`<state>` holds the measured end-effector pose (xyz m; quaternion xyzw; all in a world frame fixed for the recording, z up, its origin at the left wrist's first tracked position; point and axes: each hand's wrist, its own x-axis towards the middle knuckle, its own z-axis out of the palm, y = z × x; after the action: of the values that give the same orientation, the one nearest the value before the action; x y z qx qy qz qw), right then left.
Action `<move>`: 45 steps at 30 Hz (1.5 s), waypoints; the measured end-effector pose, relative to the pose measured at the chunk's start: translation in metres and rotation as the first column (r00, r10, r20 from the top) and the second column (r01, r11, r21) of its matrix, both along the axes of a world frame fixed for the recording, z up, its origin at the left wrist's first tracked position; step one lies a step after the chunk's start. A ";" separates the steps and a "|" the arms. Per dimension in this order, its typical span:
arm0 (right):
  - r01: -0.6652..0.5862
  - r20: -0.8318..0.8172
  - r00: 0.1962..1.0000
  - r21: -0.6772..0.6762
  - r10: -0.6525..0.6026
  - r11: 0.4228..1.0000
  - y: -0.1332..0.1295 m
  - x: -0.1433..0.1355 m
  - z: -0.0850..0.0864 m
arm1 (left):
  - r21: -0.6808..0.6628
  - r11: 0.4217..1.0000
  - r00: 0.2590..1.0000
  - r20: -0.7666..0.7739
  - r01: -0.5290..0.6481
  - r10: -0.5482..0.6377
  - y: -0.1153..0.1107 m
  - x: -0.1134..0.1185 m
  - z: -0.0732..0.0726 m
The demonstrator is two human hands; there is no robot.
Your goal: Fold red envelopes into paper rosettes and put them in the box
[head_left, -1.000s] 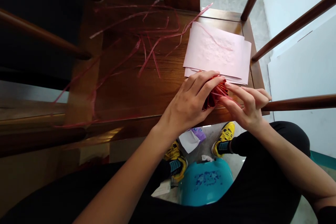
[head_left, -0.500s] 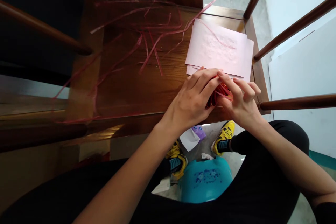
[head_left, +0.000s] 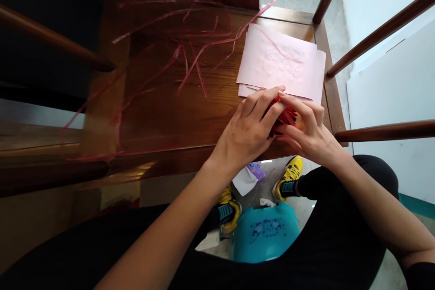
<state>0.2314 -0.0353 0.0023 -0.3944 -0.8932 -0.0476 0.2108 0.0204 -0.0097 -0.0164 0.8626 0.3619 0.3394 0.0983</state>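
Between my two hands is a red bundle of thin strands (head_left: 286,117), mostly covered by my fingers. My left hand (head_left: 254,120) curls over its left side, closed on it. From the right, my right hand (head_left: 311,127) grips it with bent fingers, the fingertips of both hands meeting at the top. Just beyond them lie pink paper sheets (head_left: 281,56) in a small stack, the top one wrinkled in the middle. One thin pink strand rests across this paper. More pink plastic strings (head_left: 204,50) are scattered over the wooden seat (head_left: 163,118) to the left.
Wooden rods (head_left: 384,131) rise along the right side, and another rod (head_left: 50,38) stands at the left. Below the seat are a teal plastic stool (head_left: 267,235), yellow shoes (head_left: 288,174), a white sheet with a purple packet (head_left: 257,171) and crumpled tissue (head_left: 267,202).
My right hand has shifted slightly left and its fingers have curled closer around the red bundle. My left hand stays almost in place. The whole view has moved a little.
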 end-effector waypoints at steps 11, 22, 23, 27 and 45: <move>0.122 0.020 0.991 0.285 -0.133 0.951 -0.002 0.013 -0.007 | 0.060 0.992 0.994 -0.013 -0.111 0.111 -0.002 0.001 -0.002; 0.175 0.100 0.974 0.238 -0.203 0.956 0.008 -0.006 -0.022 | 0.130 0.987 0.996 -0.006 -0.090 0.092 0.001 0.004 -0.009; 0.156 0.095 0.978 0.252 -0.184 0.955 0.008 -0.007 -0.020 | 0.134 0.987 0.996 -0.002 -0.091 0.092 0.001 0.004 -0.010; 0.144 0.029 0.987 0.240 -0.155 0.960 0.005 -0.003 -0.012 | 0.099 0.993 0.998 0.008 -0.063 0.062 0.003 0.003 -0.009; 0.115 -0.074 0.993 0.366 -0.094 0.923 0.002 0.007 -0.007 | 0.025 0.999 0.999 0.037 -0.020 0.019 0.005 0.001 -0.004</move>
<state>0.2383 -0.0335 -0.0043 -0.3960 -0.8397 -0.2152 0.3031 0.0211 -0.0048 -0.0201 0.8538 0.3642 0.3608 0.0904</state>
